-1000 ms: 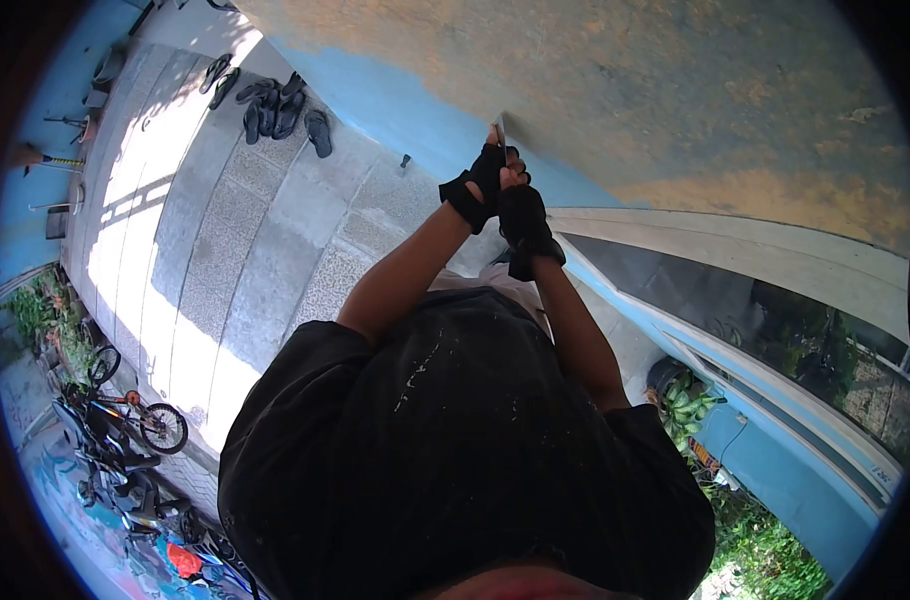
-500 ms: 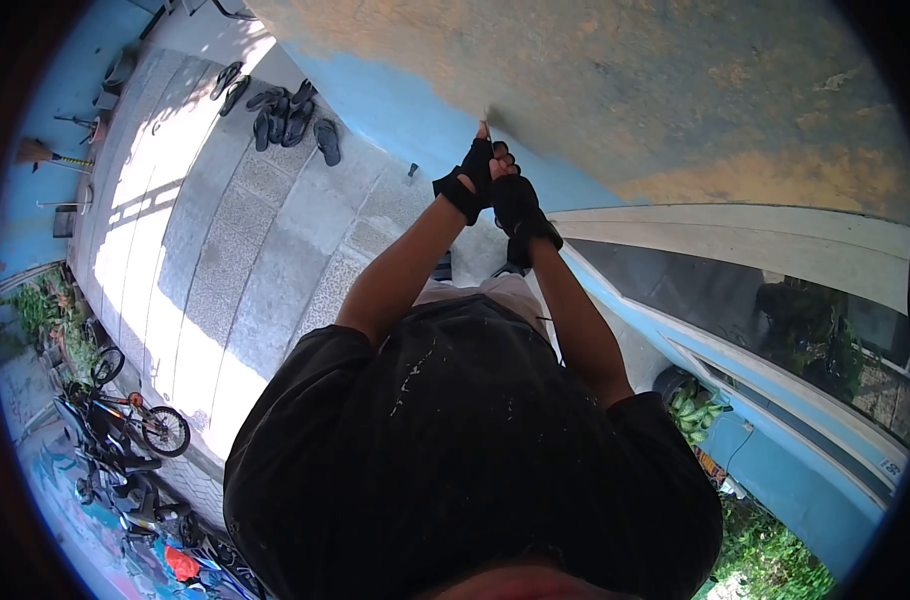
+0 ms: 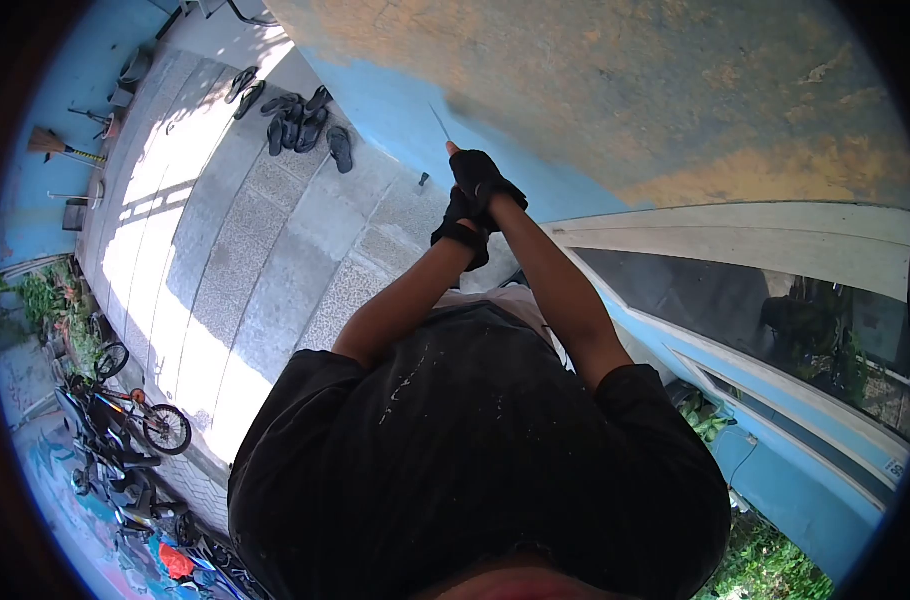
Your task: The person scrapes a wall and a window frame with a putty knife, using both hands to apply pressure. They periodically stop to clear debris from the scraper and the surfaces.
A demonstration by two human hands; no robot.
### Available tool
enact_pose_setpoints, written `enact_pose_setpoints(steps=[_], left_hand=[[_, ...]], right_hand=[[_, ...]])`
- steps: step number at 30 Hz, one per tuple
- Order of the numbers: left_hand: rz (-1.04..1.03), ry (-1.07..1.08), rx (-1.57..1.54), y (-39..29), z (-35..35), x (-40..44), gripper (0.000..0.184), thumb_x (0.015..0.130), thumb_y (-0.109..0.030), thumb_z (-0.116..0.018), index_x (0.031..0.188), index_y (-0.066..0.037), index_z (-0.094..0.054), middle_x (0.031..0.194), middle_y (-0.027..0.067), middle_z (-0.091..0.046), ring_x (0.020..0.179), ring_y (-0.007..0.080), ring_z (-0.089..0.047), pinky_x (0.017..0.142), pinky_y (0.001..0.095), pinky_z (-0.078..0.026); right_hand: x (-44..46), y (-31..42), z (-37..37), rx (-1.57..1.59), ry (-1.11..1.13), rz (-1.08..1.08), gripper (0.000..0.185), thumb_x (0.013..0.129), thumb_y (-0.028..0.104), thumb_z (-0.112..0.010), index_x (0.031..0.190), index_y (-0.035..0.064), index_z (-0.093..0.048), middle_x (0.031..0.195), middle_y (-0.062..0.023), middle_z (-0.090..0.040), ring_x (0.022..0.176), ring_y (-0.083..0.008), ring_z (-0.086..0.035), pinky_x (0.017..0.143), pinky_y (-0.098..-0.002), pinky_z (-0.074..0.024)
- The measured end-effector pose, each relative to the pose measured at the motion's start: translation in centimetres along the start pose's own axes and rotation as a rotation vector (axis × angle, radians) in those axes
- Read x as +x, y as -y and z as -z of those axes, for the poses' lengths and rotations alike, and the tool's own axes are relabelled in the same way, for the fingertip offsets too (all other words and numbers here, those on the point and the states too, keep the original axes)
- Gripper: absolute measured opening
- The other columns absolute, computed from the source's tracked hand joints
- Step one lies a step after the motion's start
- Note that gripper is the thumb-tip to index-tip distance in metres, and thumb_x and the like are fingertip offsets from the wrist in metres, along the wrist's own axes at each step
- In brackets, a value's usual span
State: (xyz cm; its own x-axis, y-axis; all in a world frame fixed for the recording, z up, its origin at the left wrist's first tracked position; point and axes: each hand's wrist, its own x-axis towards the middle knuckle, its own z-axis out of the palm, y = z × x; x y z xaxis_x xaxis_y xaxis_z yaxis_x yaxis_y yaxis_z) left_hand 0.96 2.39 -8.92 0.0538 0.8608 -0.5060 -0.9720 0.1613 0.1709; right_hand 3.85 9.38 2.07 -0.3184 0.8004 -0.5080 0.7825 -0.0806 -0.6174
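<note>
- Thin-bladed tool [image 3: 439, 122], in the head view, points up and left from the hands and lies over the blue lower part of the wall [image 3: 615, 100]; whether its tip touches the surface cannot be told
- Right hand [image 3: 478, 178], in a black fingerless glove, is closed around the tool's lower end, one bare fingertip showing at the base of the blade; the grip itself is mostly hidden
- Left hand [image 3: 461, 222], gloved the same way, is tucked against the right one, nearer the body and partly covered by it; its fingers are hidden, so whether it also grips the tool cannot be told
- Wall surface is patchy: brown, grey and ochre over most of it, with light blue along the lower edge, where the blade is
- Black shirt [image 3: 475, 440], speckled with pale marks, fills the lower middle, both forearms reaching up from it
- Paved floor [image 3: 295, 210] spreads to the left of the arms, with dark sandals [image 3: 297, 125] gathered near the foot of the wall and a small dark object [image 3: 423, 179] nearer the hands
- Glass pane [image 3: 745, 310], dark and reflective, sits in a pale frame to the right
- Broom [image 3: 50, 142] is at the far left; lower on that side are a bicycle [image 3: 165, 428] and motorcycles [image 3: 130, 490]
- Green plants [image 3: 775, 550] show at lower right
</note>
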Motion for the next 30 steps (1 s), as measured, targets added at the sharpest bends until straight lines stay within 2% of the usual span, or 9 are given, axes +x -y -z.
enact_pose_setpoints(steps=[3,5,6,8,11,16,22,27,30], left_hand=[[-0.068,0.111,0.026,-1.3,0.9,0.5,0.038,0.098,-0.039,-0.037,0.124,-0.013,-0.047,0.117,0.0127,-0.056,0.109,0.0299,-0.055,0.095,0.0460,-0.044],[0.109,-0.302,0.054,-2.7,-2.8,-2.4,0.043,0.099,-0.045,-0.032,0.117,-0.012,-0.053,0.112,0.0097,-0.060,0.097,0.0227,-0.057,0.076,0.0394,-0.044],[0.088,-0.285,0.157,-2.7,-3.2,-2.9,0.045,0.099,-0.044,-0.031,0.122,-0.010,-0.050,0.118,0.0105,-0.060,0.110,0.0243,-0.055,0.087,0.0419,-0.040],[0.083,-0.228,0.243,-2.7,-4.2,-4.4,0.045,0.099,-0.043,-0.030,0.124,-0.010,-0.048,0.121,0.0106,-0.059,0.112,0.0251,-0.054,0.090,0.0416,-0.039],[0.076,-0.143,0.377,-1.8,-4.4,-5.2,0.044,0.100,-0.042,-0.030,0.125,-0.010,-0.046,0.126,0.0110,-0.058,0.114,0.0261,-0.053,0.096,0.0410,-0.033],[0.089,-0.175,0.488,0.3,-4.7,-6.0,0.039,0.099,-0.040,-0.033,0.118,-0.010,-0.049,0.113,0.0075,-0.065,0.104,0.0216,-0.056,0.088,0.0407,-0.037],[0.075,-0.139,0.557,2.8,-5.1,-8.2,0.038,0.099,-0.038,-0.038,0.120,-0.009,-0.049,0.120,0.0085,-0.062,0.107,0.0223,-0.055,0.090,0.0395,-0.037],[-0.034,-0.106,0.716,4.3,-4.1,-11.7,0.041,0.097,-0.042,-0.041,0.120,-0.009,-0.051,0.115,0.0061,-0.065,0.098,0.0182,-0.058,0.080,0.0336,-0.040],[-0.041,-0.078,0.760,4.8,-2.5,-13.7,0.043,0.097,-0.043,-0.042,0.120,-0.008,-0.051,0.117,0.0076,-0.065,0.102,0.0188,-0.058,0.083,0.0324,-0.042]], right_hand=[[-2.1,0.0,-0.5,0.106,-0.120,0.093,0.065,0.096,0.054,-0.033,0.078,0.0009,-0.066,0.075,-0.0154,-0.066,0.066,-0.0285,-0.061,0.067,-0.0406,-0.0477],[-4.3,-1.6,1.1,0.524,0.098,-0.112,0.060,0.096,0.053,-0.036,0.084,0.0020,-0.066,0.074,-0.0134,-0.065,0.065,-0.0252,-0.060,0.067,-0.0385,-0.0483],[-5.6,-2.6,1.7,0.526,0.090,-0.109,0.060,0.096,0.053,-0.036,0.084,0.0020,-0.066,0.074,-0.0134,-0.065,0.065,-0.0252,-0.060,0.067,-0.0385,-0.0483],[-8.3,-4.8,2.4,0.721,0.121,-0.207,0.048,0.093,0.053,-0.048,0.086,0.0057,-0.057,0.057,-0.0018,-0.049,0.044,-0.0136,-0.044,0.042,-0.0291,-0.0378],[-11.3,-8.3,1.4,0.812,0.081,-0.266,0.045,0.092,0.052,-0.052,0.080,0.0087,-0.052,0.053,0.0018,-0.041,0.038,-0.0099,-0.035,0.036,-0.0263,-0.0281],[-15.9,-11.3,0.0,0.967,0.071,-0.325,0.043,0.092,0.052,-0.053,0.079,0.0115,-0.048,0.051,0.0037,-0.036,0.039,-0.0094,-0.030,0.038,-0.0258,-0.0262],[-18.8,-12.9,-0.6,1.018,0.051,-0.338,0.043,0.092,0.053,-0.052,0.078,0.0130,-0.045,0.050,0.0045,-0.030,0.038,-0.0088,-0.025,0.038,-0.0252,-0.0223],[-21.3,-13.4,-0.1,1.039,0.027,-0.273,0.041,0.091,0.050,-0.055,0.081,0.0101,-0.051,0.049,0.0043,-0.036,0.036,-0.0078,-0.032,0.036,-0.0245,-0.0260],[-22.6,-14.2,-1.0,1.031,-0.020,-0.233,0.041,0.091,0.050,-0.055,0.082,0.0095,-0.052,0.049,0.0040,-0.037,0.036,-0.0079,-0.032,0.035,-0.0249,-0.0265]])
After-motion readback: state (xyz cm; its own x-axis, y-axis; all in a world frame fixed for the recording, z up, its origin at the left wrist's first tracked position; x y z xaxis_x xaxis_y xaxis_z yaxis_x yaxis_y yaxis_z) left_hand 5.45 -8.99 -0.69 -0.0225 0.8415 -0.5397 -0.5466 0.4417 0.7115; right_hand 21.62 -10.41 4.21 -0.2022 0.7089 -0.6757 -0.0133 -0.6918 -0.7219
